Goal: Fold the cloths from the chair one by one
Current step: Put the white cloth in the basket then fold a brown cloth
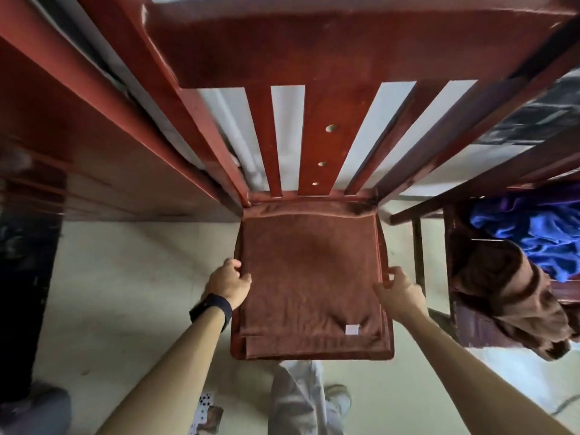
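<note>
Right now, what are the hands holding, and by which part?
Both hold the brown terry cloth on the red wooden chair seat: left hand grips its left edge, right hand its right edge.

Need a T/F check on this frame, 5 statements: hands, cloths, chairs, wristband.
1. The left hand and right hand each grip a side edge of the brown cloth lying flat on the seat. True.
2. The blue cloth lies on that same seat. False: it is on the neighbouring chair to the right.
3. A black band sits on the right wrist. False: it is on the left wrist.
4. A white tag shows on the brown cloth near its front edge. True.
5. The neighbouring chair holds only blue cloth. False: a crumpled brown cloth lies there too.
</note>
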{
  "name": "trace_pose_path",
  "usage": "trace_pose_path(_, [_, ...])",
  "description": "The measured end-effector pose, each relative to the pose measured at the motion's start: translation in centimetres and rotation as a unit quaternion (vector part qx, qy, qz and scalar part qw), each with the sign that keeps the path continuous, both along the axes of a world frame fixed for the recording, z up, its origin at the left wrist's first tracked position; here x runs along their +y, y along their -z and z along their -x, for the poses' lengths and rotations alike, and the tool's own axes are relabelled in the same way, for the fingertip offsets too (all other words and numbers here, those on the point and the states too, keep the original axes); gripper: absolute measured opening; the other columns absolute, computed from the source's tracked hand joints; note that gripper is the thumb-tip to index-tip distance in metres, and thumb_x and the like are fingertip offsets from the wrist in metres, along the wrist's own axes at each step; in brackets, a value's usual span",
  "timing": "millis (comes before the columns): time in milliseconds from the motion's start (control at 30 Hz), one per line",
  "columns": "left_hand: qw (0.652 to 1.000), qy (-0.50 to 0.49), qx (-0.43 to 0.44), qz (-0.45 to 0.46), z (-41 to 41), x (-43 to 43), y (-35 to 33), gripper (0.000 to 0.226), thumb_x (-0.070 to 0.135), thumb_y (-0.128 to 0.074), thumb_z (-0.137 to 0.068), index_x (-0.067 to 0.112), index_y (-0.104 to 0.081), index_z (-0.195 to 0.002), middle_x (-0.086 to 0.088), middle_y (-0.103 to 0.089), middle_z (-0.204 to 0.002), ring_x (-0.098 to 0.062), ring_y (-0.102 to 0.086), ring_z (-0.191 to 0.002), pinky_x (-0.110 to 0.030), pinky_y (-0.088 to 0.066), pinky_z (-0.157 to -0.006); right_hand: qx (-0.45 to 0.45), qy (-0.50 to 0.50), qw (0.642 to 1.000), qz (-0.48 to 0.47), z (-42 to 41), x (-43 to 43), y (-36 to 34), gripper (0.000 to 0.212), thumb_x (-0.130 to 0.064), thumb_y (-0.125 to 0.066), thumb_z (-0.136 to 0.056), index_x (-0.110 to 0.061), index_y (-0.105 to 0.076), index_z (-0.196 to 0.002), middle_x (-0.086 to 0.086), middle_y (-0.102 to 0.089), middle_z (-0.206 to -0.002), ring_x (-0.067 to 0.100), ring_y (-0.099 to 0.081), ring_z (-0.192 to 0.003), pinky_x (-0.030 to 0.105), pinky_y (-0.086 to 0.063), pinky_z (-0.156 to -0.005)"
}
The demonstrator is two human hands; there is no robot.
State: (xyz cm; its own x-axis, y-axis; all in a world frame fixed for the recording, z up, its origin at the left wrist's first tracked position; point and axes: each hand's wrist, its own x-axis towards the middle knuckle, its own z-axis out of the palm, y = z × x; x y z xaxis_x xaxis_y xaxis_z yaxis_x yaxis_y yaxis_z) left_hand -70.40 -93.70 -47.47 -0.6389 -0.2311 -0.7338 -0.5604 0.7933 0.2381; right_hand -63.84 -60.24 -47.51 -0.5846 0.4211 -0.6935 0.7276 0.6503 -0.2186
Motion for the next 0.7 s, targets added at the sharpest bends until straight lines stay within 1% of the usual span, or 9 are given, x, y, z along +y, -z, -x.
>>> trace_pose_path(100, [0.998,-0.020,-0.061,0.024,-5.7,-0.8,1.9,0.041,0.034,-0.060,-0.091,0.016,-0.054,-0.127,-0.007,-0.064,-0.124,-0.028,-0.061,-0.115,-0.032,-0.049,-0.092,-0.076,-0.004,0.997,-0.008,-5.9,-0.1,2.4,0.039,-0.046,-0.054,-0.088,-0.021,-0.060,-0.117,0.008,-0.071,-0.105,0.027,-0.064,-0.081,0.033,-0.053,-0.072])
trace_pose_path(167, [0.995,-0.032,-0.089,0.029,-8.8,-1.1,3.2,0.041,0.035,-0.059,-0.091,0.014,-0.053,-0.125,-0.008,-0.064,-0.124,-0.029,-0.061,-0.115,-0.032,-0.048,-0.090,-0.095,-0.006,0.995,-0.012,-8.9,-0.3,3.6,0.039,-0.052,-0.055,-0.083,-0.021,-0.061,-0.107,0.010,-0.071,-0.104,0.029,-0.058,-0.079,0.033,-0.049,-0.069])
trace_pose_path(200, [0.995,-0.037,-0.092,0.033,-9.8,-1.2,3.8,0.039,0.037,-0.059,-0.092,0.013,-0.052,-0.122,-0.009,-0.065,-0.121,-0.030,-0.061,-0.113,-0.033,-0.049,-0.089,-0.091,-0.004,0.996,-0.017,-9.9,-0.3,4.2,0.039,-0.052,-0.056,-0.085,-0.019,-0.060,-0.107,0.011,-0.070,-0.104,0.029,-0.055,-0.079,0.033,-0.046,-0.069])
trace_pose_path(333, [0.995,-0.084,-0.040,0.032,-11.9,-1.0,5.5,0.024,0.035,-0.061,-0.092,0.015,-0.055,-0.102,-0.010,-0.069,-0.105,-0.032,-0.064,-0.101,-0.032,-0.047,-0.078,-0.051,0.023,0.998,-0.042,-11.4,-0.3,6.0,0.031,-0.037,-0.059,-0.093,-0.009,-0.055,-0.108,0.018,-0.066,-0.106,0.037,-0.060,-0.095,0.040,-0.047,-0.075])
trace_pose_path(400, [0.994,-0.102,-0.009,0.037,-12.1,-1.0,5.9,0.014,0.034,-0.064,-0.090,0.021,-0.060,-0.085,-0.008,-0.072,-0.096,-0.033,-0.066,-0.096,-0.030,-0.047,-0.074,-0.048,0.033,0.997,-0.052,-11.2,-0.3,6.5,0.026,-0.036,-0.059,-0.092,-0.012,-0.056,-0.103,0.016,-0.066,-0.105,0.036,-0.061,-0.096,0.040,-0.048,-0.076])
trace_pose_path(467, [0.994,-0.097,0.019,0.050,-12.3,-1.1,6.1,0.019,0.033,-0.064,-0.089,0.024,-0.061,-0.073,-0.006,-0.073,-0.090,-0.033,-0.067,-0.093,-0.028,-0.045,-0.069,-0.059,0.031,0.996,-0.055,-10.9,-0.3,6.7,0.025,-0.037,-0.058,-0.092,-0.015,-0.059,-0.104,0.015,-0.067,-0.106,0.037,-0.062,-0.098,0.040,-0.049,-0.080])
trace_pose_path(533, [0.992,-0.113,0.013,0.054,-12.8,-1.2,6.1,0.013,0.035,-0.062,-0.091,0.025,-0.061,-0.083,-0.005,-0.070,-0.094,-0.032,-0.065,-0.091,-0.028,-0.041,-0.068,-0.070,0.021,0.996,-0.056,-10.7,-0.4,6.6,0.027,-0.035,-0.055,-0.093,-0.016,-0.063,-0.109,0.016,-0.068,-0.110,0.038,-0.062,-0.102,0.042,-0.052,-0.085])
trace_pose_path(600, [0.989,-0.137,0.007,0.049,-13.4,-1.5,5.9,0.012,0.034,-0.058,-0.092,0.022,-0.059,-0.093,-0.005,-0.067,-0.094,-0.027,-0.059,-0.078,-0.028,-0.041,-0.067,-0.068,0.026,0.996,-0.055,-10.7,-0.5,6.4,0.029,-0.031,-0.053,-0.093,-0.013,-0.062,-0.114,0.017,-0.067,-0.114,0.039,-0.062,-0.104,0.041,-0.051,-0.085])
trace_pose_path(700, [0.980,-0.195,0.030,-0.005,-13.6,-1.3,4.9,0.012,0.029,-0.058,-0.092,0.018,-0.061,-0.097,-0.005,-0.072,-0.092,-0.028,-0.066,-0.079,-0.035,-0.054,-0.075,-0.046,0.080,0.995,-0.033,-10.7,-0.6,5.4,0.029,-0.024,-0.048,-0.092,-0.008,-0.055,-0.116,0.021,-0.064,-0.111,0.038,-0.059,-0.095,0.036,-0.043,-0.077])
